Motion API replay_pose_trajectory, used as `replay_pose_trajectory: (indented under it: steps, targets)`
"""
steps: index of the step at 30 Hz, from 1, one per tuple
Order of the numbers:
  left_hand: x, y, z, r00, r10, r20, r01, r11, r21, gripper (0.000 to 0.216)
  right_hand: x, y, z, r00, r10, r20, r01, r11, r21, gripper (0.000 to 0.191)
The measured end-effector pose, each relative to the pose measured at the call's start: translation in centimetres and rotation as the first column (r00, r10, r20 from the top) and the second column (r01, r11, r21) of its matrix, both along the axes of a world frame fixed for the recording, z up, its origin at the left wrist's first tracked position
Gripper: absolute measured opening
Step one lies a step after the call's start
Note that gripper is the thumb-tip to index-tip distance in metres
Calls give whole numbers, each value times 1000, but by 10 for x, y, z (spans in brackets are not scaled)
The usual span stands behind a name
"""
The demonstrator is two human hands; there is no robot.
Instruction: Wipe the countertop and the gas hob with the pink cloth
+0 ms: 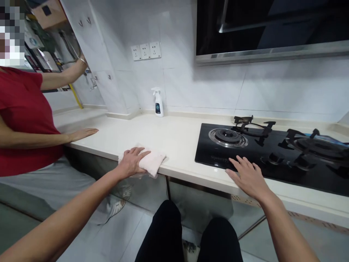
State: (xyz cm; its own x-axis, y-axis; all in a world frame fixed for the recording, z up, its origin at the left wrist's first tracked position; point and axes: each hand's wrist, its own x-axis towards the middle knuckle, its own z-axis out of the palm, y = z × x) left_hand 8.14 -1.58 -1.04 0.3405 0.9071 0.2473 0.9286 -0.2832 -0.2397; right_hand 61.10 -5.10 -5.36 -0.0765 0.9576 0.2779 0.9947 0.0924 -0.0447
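My left hand [132,161] lies on a folded pink-white cloth [152,162] at the front edge of the cream countertop [174,140], fingers pressed over it. My right hand [248,176] rests flat with spread fingers on the front left corner of the black glass gas hob [245,153], holding nothing. A white spray bottle [158,102] stands against the tiled wall behind the cloth.
A person in a red shirt [23,120] stands at the left, one hand [83,134] flat on the countertop, the other arm raised to the wall. Burner grates [252,125] sit on the hob. A range hood [272,29] hangs above. Wall sockets [145,51] are at the back.
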Motion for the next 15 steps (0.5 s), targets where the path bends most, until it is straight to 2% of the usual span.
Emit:
replay_pose_trajectory:
  steps: [2,4,7,9,12,15]
  targets:
    - [-16,5,0,1000,-27,2,27,1000,-9,86,4,0,-3,1000,20,9,-20,1000,19,71]
    - [-35,10,0,1000,-4,0,4,999,-32,88,9,0,-6,999,47,13,-47,998,34,70]
    - [-59,15,0,992,123,7,-122,991,-59,90,15,0,-9,997,77,0,-77,996,47,70]
    - [-66,15,0,978,208,30,-206,976,-71,82,15,-1,-10,996,83,-13,-82,995,51,70]
    - [-59,12,1,957,281,73,-275,957,-87,66,13,-1,-10,997,69,-34,-68,996,51,72]
    - [-32,7,2,945,311,106,-300,948,-105,60,10,-1,-11,997,58,-51,-55,997,46,74]
